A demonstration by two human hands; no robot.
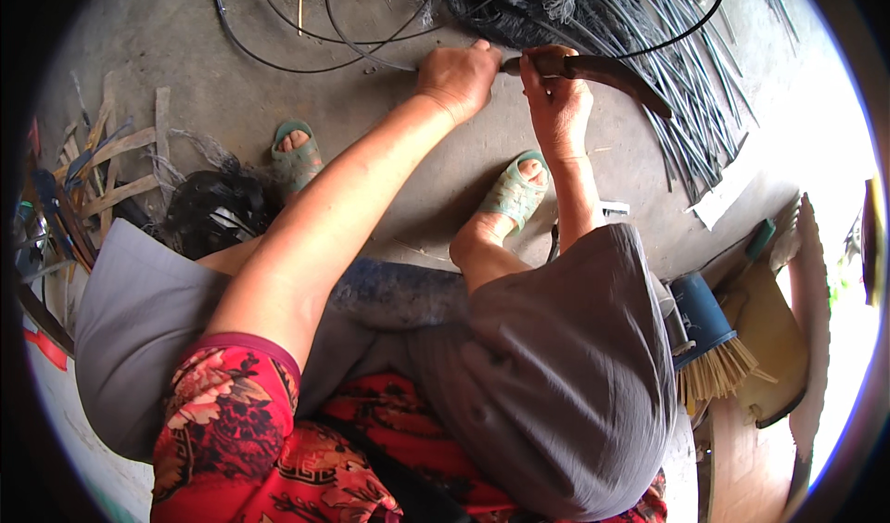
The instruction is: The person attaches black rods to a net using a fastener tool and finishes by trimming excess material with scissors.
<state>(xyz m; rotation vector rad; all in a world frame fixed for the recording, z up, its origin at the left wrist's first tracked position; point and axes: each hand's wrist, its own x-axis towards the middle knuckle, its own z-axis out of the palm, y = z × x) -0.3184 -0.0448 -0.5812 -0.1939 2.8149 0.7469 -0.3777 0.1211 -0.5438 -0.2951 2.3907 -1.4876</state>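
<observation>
My left hand [458, 82] is closed in a fist round a thin black strip [394, 65], which loops out to the left across the floor. Close beside it, my right hand [561, 113] is closed on a dark brown curved tool [616, 76] that looks like a hooked knife. Its curved part points out to the right and slightly down. A short dark length bridges the small gap between both hands. Another stretch of black strip [695, 28] arcs up and away behind the tool. My fingers hide exactly where strip and tool meet.
Many thin dark strips [681, 87] lie fanned on the floor, beside a dark fibrous heap [519, 4]. At right stands a blue container [700, 310] with thin sticks. Wooden slats [120, 194] and a black bundle [218, 206] lie at left. My sandalled feet [514, 189] are below my hands.
</observation>
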